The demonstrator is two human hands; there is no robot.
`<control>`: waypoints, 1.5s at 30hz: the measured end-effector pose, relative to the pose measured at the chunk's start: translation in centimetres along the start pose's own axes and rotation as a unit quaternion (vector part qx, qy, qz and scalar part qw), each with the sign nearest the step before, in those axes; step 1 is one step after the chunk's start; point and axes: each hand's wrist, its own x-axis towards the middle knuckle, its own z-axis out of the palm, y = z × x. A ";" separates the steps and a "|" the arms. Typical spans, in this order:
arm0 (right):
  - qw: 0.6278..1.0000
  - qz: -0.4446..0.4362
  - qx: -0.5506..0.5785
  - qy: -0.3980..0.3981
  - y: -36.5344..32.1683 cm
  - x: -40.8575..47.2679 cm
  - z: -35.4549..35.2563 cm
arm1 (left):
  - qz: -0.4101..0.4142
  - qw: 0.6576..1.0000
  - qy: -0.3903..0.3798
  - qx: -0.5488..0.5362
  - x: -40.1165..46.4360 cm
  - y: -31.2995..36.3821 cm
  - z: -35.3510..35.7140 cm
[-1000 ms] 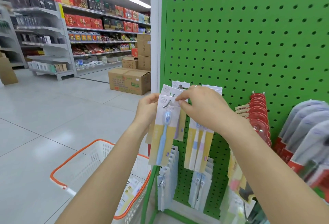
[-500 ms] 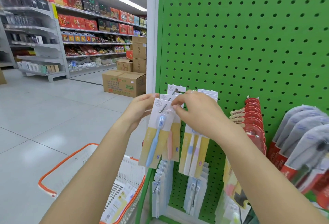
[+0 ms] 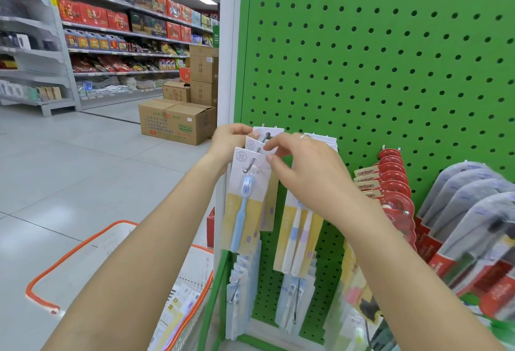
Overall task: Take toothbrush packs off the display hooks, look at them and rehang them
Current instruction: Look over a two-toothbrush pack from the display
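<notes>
At hook tip: our right hand (image 3: 309,178) fingers pinch blue toothbrush pack (image 3: 245,200) top edge; left hand (image 3: 230,141) holds cards behind. Pack hangs on metal hook (image 3: 249,165), green pegboard (image 3: 390,58). Risk: hole slips off tip, pack drops twd basket (image 3: 111,239).

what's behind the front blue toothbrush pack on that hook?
Behind the blue toothbrush pack, more packs hang on the same hook; only their top cards and one right edge show. Their brushes are covered, partly by both hands, so the count is unclear.
</notes>
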 end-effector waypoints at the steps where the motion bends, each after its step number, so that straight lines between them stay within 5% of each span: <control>1: 1.000 -0.002 0.000 0.003 0.0 0.0 0.1 | 0.005 1.000 0.008 -0.005 0.1 0.0 0.0; 9: 1.000 -0.010 -0.008 0.009 0.0 0.1 0.1 | 0.039 0.998 0.045 -0.024 -0.5 0.5 -1.7; 20: 0.999 -0.034 -0.028 0.015 0.0 -0.2 -0.2 | 0.076 0.967 0.237 -0.048 -4.7 0.1 -8.5; 23: 0.981 -0.098 -0.073 0.152 -0.2 -0.7 0.0 | 0.108 0.955 0.275 -0.042 -8.2 0.5 -9.0; 25: 0.943 -0.172 -0.008 0.285 -1.1 -1.7 0.6 | 0.121 0.947 0.294 -0.037 -10.7 0.7 -9.2; 27: 0.908 -0.236 0.084 0.338 -2.3 -3.0 2.1 | 0.120 0.943 0.309 -0.020 -12.9 0.6 -9.4; 30: 0.904 -0.263 0.204 0.270 -4.2 -5.3 6.3 | 0.088 0.942 0.325 -0.002 -15.9 -0.4 -10.0; 36: 0.949 -0.068 0.301 -0.063 -6.0 -8.7 17.8 | -0.017 0.939 0.342 -0.015 -20.1 -4.9 -11.6; 39: 0.850 0.052 0.460 -0.252 -6.5 -8.9 22.0 | -0.080 0.931 0.354 -0.037 -20.8 -7.8 -12.4; 45: 0.743 0.169 0.575 -0.299 -7.0 -8.8 25.9 | -0.163 0.933 0.305 -0.100 -21.3 -12.0 -13.4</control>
